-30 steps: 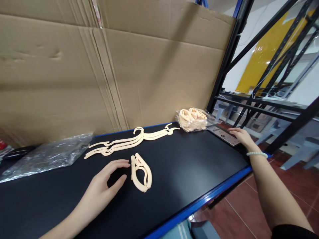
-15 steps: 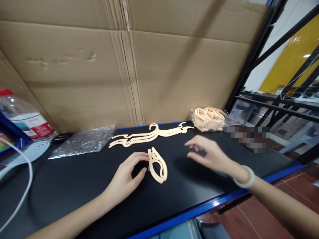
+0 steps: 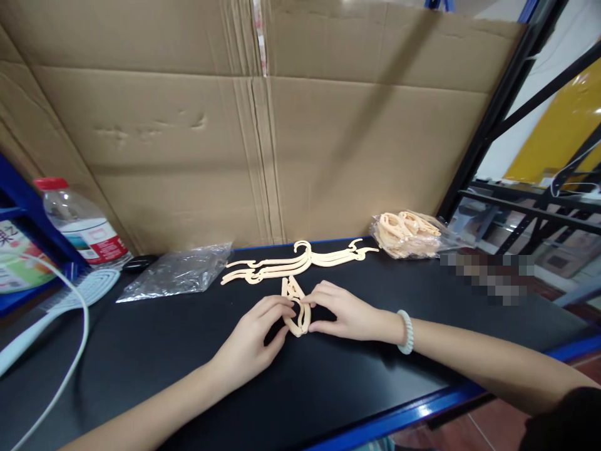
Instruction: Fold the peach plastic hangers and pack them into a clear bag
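Observation:
A folded cream plastic hanger (image 3: pixel 298 329) lies on the black table between my two hands. My left hand (image 3: pixel 258 329) grips its left side with thumb and fingers. From the right, my right hand (image 3: pixel 342 313), with a pale beaded bracelet on the wrist, pinches the hanger's right side. My fingertips hide part of its middle. Just behind it, unfolded cream hangers (image 3: pixel 282 266) lie stacked with their hooks pointing away. More folded hangers sit in a clear plastic bag (image 3: pixel 407 235) at the back right.
An empty clear plastic bag (image 3: pixel 176 272) lies back left, near a red-capped bottle (image 3: pixel 89 219), a black object (image 3: pixel 139 263) and a light blue hairbrush (image 3: pixel 89 288). A white cable (image 3: pixel 79 351) crosses the left side. Cardboard (image 3: pixel 188 138) stands behind the table (image 3: pixel 225 401).
My right hand has moved left and closed on the folded hanger. My left fingers now reach over the hanger's left side. The view has shifted, so the background sits farther right.

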Available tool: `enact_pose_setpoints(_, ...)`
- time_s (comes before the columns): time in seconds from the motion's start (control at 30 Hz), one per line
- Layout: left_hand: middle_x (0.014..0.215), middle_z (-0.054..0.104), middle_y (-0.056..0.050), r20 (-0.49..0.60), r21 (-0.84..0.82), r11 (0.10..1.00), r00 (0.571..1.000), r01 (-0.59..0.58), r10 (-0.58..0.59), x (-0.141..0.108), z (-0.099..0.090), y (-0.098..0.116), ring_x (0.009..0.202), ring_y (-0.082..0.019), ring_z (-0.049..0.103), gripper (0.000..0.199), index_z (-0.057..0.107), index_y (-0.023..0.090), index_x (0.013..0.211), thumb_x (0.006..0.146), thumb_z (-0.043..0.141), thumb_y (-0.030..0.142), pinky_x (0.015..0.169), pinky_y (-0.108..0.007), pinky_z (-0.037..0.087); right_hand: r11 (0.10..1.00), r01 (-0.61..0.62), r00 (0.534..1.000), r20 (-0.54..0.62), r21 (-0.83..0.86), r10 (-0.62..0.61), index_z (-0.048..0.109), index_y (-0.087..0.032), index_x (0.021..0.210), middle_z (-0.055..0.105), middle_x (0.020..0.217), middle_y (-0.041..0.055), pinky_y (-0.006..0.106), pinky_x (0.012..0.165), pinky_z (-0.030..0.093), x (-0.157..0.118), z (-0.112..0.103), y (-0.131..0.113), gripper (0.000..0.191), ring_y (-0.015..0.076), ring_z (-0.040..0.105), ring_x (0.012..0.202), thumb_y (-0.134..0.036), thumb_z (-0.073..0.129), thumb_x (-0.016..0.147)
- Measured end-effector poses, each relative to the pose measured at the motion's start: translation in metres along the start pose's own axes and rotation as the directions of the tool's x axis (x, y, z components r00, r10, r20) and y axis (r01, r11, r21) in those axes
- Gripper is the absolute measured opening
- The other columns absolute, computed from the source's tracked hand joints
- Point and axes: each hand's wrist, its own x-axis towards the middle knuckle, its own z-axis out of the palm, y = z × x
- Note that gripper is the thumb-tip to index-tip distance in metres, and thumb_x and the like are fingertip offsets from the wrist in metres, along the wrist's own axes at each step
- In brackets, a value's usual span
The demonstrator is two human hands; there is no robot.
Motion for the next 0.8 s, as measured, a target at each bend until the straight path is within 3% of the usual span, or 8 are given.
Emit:
enact_pose_setpoints(0.17,0.115,0.063,-0.009,-0.01,-0.011,1.0,1.0,0.007,-0.007,-0.001,-0.009,-0.005,0.111,-0.023,0.058,0.022,0.06,0.022,0.106,0.088,0.047,0.016,0.095,-0.041,0.05,0.96,-0.113,0.982,-0.174,-0.257,0.069,0.059,-0.018,0.114,0.062,0.102,0.0105,0.045,0.089,0.047,-0.006,-0.02,0.047,0.023,0.0244,0.055,0.098,-0.022,0.053,0.092)
enact_pose_setpoints(0.37,0.112,0.065,-0.007,-0.042,-0.04,0.997,0.997,0.066,-0.068,-0.001,-0.012,-0.011,0.107,-0.022,0.061,0.022,0.06,0.023,0.107,0.089,0.048,0.018,0.092,-0.039,0.052,0.875,-0.245,0.96,-0.232,-0.417,0.158,0.061,-0.019,0.114,0.064,0.104,0.0126,0.049,0.087,0.049,-0.023,-0.044,0.098,0.026,0.0294,0.054,0.103,-0.017,0.052,0.089)
enact_pose_setpoints(0.67,0.11,0.066,-0.006,-0.056,-0.077,0.991,0.992,0.107,-0.112,0.0,-0.011,-0.012,0.104,-0.021,0.063,0.021,0.061,0.023,0.104,0.088,0.049,0.017,0.09,-0.038,0.053,0.866,-0.249,0.964,-0.196,-0.433,0.179,0.064,-0.021,0.102,0.059,0.103,0.011,0.045,0.082,0.049,-0.025,-0.038,0.11,0.015,0.0267,0.054,0.097,-0.021,0.056,0.09)
enact_pose_setpoints(0.8,0.108,0.067,-0.006,-0.082,-0.112,0.983,0.984,0.146,-0.155,0.002,-0.012,-0.013,0.102,-0.022,0.064,0.021,0.063,0.023,0.102,0.087,0.049,0.018,0.089,-0.039,0.053,0.879,-0.253,0.961,-0.21,-0.403,0.181,0.062,-0.021,0.088,0.057,0.102,0.0107,0.044,0.082,0.048,-0.025,-0.038,0.108,0.006,0.027,0.053,0.098,-0.02,0.055,0.089)
